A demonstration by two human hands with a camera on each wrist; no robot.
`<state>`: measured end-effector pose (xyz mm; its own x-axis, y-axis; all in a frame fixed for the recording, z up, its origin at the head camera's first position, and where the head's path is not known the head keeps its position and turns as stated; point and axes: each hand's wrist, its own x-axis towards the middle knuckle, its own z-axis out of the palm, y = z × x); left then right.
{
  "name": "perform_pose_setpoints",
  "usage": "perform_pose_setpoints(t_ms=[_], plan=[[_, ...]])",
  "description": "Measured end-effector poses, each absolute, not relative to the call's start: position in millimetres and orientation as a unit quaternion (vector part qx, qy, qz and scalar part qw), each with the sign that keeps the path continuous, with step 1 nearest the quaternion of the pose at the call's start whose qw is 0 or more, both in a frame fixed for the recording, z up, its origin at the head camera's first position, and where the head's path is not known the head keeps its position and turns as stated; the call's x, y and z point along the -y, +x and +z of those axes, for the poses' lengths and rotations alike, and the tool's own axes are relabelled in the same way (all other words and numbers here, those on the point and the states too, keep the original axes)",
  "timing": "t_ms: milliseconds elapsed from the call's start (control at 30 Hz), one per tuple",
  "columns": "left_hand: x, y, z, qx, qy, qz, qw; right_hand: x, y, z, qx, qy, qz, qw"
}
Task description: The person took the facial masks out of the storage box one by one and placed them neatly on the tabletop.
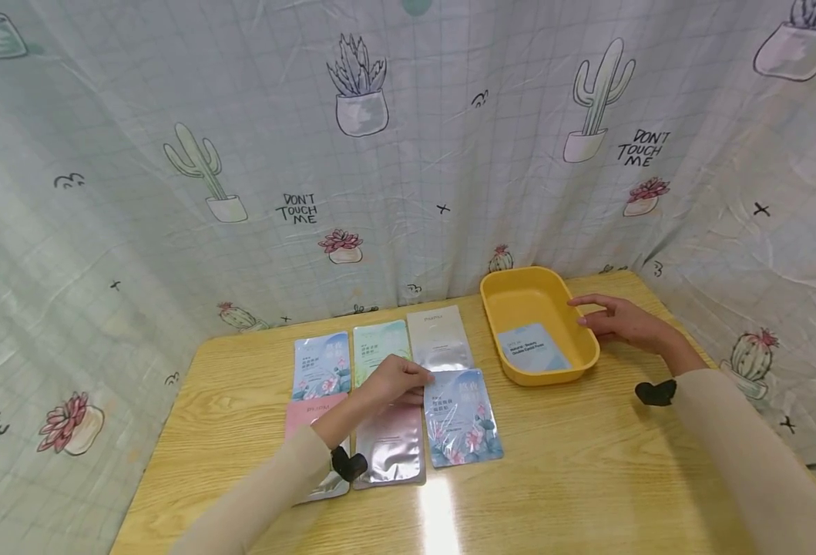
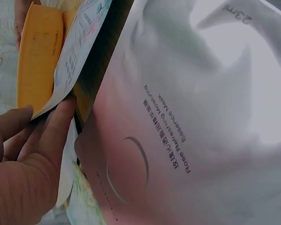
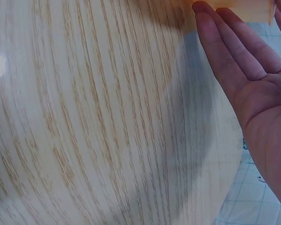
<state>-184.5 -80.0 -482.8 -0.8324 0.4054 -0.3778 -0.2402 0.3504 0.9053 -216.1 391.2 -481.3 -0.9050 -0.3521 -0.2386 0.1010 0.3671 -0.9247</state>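
My left hand pinches the upper left corner of a blue floral face mask packet between thumb and fingers. In the left wrist view this packet stands tilted up from the table. Below that hand lies a pink-silver mask packet, its print reading Rose Refreshing Moisturizing Essence Mask. At the right, my right hand holds the right rim of a yellow plastic basin, its fingers long against the outer wall. Inside the basin lies a light blue packet lettered in dark print.
Another blue packet, a green packet and a cream packet form a back row. A pink packet lies in front, partly under the left forearm. A cactus-print curtain hangs behind the wooden table.
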Motion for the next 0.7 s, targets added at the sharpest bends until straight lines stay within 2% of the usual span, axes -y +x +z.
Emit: perform_pose_setpoints(t_ms=[267, 633, 700], plan=[[81, -188, -483, -0.784, 0.059, 0.54, 0.3, -389, -215, -480, -0.805, -0.082, -0.554, 0.196], [84, -192, -470, -0.819, 0.09, 0.502, 0.262, -389, -216, -481, -0.803, -0.076, -0.557, 0.197], [82, -195, -465, -0.839, 0.111, 0.475, 0.241, -390, -216, -480, -0.803, -0.077, -0.556, 0.2]])
